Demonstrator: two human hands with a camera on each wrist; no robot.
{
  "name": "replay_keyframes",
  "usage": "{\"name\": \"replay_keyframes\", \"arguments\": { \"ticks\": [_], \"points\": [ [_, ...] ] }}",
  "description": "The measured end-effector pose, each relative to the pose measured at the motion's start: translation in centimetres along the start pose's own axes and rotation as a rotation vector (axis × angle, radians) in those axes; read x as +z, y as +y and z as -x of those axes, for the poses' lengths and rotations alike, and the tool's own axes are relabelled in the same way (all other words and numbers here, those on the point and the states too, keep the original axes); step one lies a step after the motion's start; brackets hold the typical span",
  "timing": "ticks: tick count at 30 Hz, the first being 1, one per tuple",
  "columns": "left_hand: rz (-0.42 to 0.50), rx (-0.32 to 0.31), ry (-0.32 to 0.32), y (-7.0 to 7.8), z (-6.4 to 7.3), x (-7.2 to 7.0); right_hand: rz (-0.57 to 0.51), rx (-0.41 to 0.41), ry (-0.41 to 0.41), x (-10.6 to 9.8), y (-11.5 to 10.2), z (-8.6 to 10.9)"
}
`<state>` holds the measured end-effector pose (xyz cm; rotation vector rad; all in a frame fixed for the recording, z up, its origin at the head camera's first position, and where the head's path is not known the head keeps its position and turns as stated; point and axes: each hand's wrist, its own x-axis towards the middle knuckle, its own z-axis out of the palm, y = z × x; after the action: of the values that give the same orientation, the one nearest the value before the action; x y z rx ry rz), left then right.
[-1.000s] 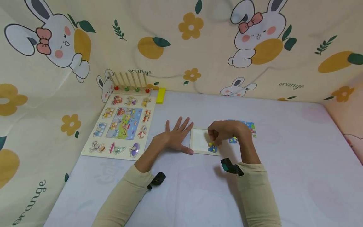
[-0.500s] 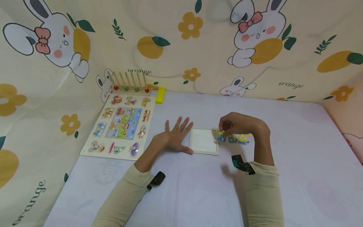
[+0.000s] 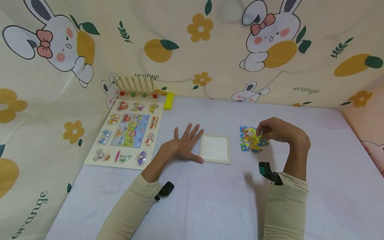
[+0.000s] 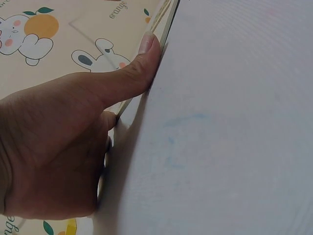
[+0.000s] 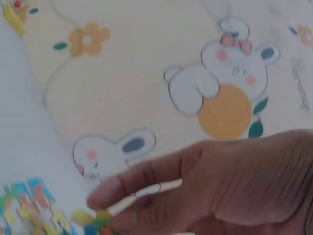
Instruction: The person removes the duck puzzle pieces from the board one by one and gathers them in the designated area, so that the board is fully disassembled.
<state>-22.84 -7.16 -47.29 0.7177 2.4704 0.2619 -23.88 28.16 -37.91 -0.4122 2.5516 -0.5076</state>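
Between the thumb and forefinger of my right hand (image 3: 279, 130) is a small jigsaw piece (image 5: 100, 223), coloured yellow, green and red. The fingertips are right over a group of colourful jigsaw pieces (image 3: 245, 136) on the table, partly hidden by the hand. To their left lies a square pale puzzle frame (image 3: 214, 162) with its plain white floor showing. My left hand (image 3: 185, 145) rests with spread fingers at the frame's left side, its thumb at the lower left corner. In the left wrist view, the thumb (image 4: 139, 66) lies along the frame's edge.
At the left lies a big picture puzzle board (image 3: 92, 159) with vehicles and toys. Behind it stands a peg rack (image 3: 138, 97) with red and green beads, next to a yellow block (image 3: 169, 101). A patterned cloth (image 3: 222, 53) hangs behind the table.
My right hand has moved right from the frame to the jigsaw group. The piece seen in the frame's lower right corner has come out with it. The left hand stays put.
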Motion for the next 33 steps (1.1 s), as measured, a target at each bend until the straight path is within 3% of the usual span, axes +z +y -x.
{"name": "replay_keyframes", "arguments": {
  "ticks": [7,13,27,33],
  "points": [
    [-0.008,-0.003,0.001,0.0,-0.1,0.0,-0.02,0.162,-0.063,0.4,2.6,-0.2],
    [0.003,-0.002,-0.006,-0.1,0.0,0.0,-0.087,0.292,-0.13,1.0,3.4,-1.1],
    [0.017,0.003,0.012,-0.5,-0.8,0.6,-0.094,0.35,-0.138,1.0,3.4,-1.3],
    [0.027,0.007,0.015,-0.2,-0.3,0.3,-0.124,0.4,-0.119,1.0,2.8,-0.8]
  ]
}}
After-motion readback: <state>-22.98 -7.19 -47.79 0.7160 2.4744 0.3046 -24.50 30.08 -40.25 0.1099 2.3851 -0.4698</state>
